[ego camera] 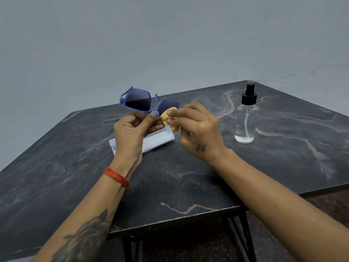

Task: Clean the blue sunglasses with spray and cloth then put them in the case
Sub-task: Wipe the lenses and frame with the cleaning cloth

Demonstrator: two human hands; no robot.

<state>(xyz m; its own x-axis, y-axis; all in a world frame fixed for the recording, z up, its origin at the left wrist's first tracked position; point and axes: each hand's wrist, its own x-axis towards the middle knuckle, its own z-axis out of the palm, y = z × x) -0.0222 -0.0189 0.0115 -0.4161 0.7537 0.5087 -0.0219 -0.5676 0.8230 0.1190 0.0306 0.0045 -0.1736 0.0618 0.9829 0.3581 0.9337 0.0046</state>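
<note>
The blue sunglasses (138, 101) with dark lenses are held up above the table. My left hand (132, 127) grips them by the lower frame near the bridge. My right hand (196, 127) pinches a small crumpled yellow cloth (169, 118) against the right lens, whose lower part is hidden behind the cloth. A white glasses case (156, 140) lies on the table below my hands, partly covered by my left hand. The clear spray bottle (246, 118) with a black pump top stands upright to the right of my right hand.
Everything sits on a dark marbled table (170, 182) with black metal legs; its front edge runs close to my forearms. A plain grey wall stands behind the table. A red thread bracelet (116, 175) is on my left wrist.
</note>
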